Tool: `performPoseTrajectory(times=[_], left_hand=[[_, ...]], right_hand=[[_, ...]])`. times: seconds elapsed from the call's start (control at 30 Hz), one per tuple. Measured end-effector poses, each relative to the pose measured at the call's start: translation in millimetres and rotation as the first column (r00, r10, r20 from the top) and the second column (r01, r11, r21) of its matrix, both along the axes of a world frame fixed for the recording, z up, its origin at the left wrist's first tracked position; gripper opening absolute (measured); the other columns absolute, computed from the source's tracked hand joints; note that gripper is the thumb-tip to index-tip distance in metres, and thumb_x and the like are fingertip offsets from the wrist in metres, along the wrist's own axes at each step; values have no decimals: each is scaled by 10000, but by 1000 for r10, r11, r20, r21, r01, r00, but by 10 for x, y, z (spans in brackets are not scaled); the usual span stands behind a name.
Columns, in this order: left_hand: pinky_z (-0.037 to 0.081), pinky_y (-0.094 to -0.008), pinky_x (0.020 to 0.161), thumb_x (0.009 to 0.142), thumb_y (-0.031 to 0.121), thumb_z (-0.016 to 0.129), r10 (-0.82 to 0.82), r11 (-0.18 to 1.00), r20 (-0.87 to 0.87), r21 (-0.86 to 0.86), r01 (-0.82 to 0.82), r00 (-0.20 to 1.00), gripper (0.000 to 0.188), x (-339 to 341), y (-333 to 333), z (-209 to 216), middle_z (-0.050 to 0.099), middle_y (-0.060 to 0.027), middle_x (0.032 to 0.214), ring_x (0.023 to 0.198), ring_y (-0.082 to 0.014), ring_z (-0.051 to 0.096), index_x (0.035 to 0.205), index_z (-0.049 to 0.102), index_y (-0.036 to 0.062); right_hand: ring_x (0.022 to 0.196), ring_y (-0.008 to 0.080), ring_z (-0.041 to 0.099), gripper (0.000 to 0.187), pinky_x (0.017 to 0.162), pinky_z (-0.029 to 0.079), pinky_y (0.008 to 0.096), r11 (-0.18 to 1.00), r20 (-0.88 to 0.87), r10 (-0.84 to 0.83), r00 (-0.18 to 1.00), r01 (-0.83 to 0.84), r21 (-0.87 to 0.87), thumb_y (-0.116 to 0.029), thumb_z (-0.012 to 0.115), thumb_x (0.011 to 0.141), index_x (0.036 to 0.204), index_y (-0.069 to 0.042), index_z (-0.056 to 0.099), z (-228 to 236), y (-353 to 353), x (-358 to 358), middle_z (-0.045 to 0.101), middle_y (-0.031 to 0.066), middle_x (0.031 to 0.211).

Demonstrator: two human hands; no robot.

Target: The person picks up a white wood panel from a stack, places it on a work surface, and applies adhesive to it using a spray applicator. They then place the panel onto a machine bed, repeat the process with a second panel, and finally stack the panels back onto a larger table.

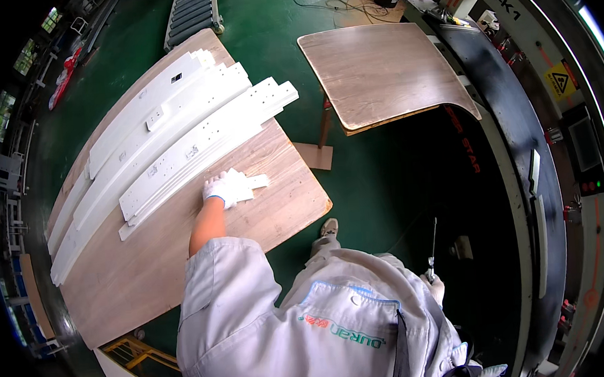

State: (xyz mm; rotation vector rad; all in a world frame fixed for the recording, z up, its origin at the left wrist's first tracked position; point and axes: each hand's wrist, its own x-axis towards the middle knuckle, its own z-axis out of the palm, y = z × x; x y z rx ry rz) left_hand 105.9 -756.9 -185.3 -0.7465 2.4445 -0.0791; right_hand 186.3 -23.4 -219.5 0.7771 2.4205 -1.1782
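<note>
A broad wood-grain tabletop runs up the left side, its grain streaked grey-brown and its near corner rounded, with a thin darker edge. Along its far half lie long, narrow white boards, smooth and flat-faced, dotted with small holes, stacked in overlapping rows with staggered ends; a small white block rests on one row. Beyond the top edge stands a grey roller conveyor. The left hand, in a white knit glove, lies over a small white piece on the bare wood between the boards and the near edge; the piece juts out on the hand's right, and whether the fingers pinch it or merely press on it I cannot tell. Past the tabletop's right edge, green floor leaves an open strip, widening toward the person, where one shoe stands. A second wood-grain top sits across that gap, its lower right corner swept into a curve. The right hand, partly behind the sleeve, has its fingers wrapped around the handle of a thin-shafted tool, tip upward, well apart from the machine's long, dark, smooth bed at far right.
</note>
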Motion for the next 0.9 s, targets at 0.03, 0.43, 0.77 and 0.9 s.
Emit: performPoseTrajectory(times=[0.03, 0.43, 0.77, 0.9], left_hand=[[428, -464, 1145, 711, 308, 874, -23, 998, 6, 56, 23, 1000, 817, -119, 19, 55, 585, -187, 1434, 1372, -354, 542, 1395, 492, 76], [443, -496, 1129, 709, 435, 851, 259, 959, 6, 119, -257, 966, 838, 299, 631, -3, 558, -210, 1409, 1353, -369, 525, 1403, 534, 88], [333, -498, 1216, 755, 321, 863, -39, 999, -637, -22, 33, 770, 802, -1987, 973, 24, 425, -179, 1539, 1433, -398, 399, 1442, 547, 52], [218, -537, 1276, 720, 345, 873, -179, 984, -506, -75, 164, 844, 900, -3035, 913, 305, 308, -209, 1644, 1545, -426, 261, 1485, 500, 52]], right_hand=[[610, 122, 556, 270, 595, 454, 369, 998, -18, 8, 1000, -7, 62, -271, 706, 922, 850, -12, 683, 210, -112, -123, 600, 35, 630], [706, 144, 654, 321, 701, 530, 350, 946, -5, 316, 949, -315, 73, -303, 783, 902, 1065, -29, 743, -207, -225, -2126, 742, 72, 798], [724, 124, 653, 224, 698, 527, 298, 724, -230, 689, 687, -665, 184, 16, 597, 826, 998, -16, 737, 567, -687, -4448, 708, 58, 788], [965, 367, 741, 216, 856, 588, 418, 614, -387, 775, 500, -741, 271, 15, 638, 778, 958, -7, 756, 927, -1073, -4898, 761, 179, 1103]])
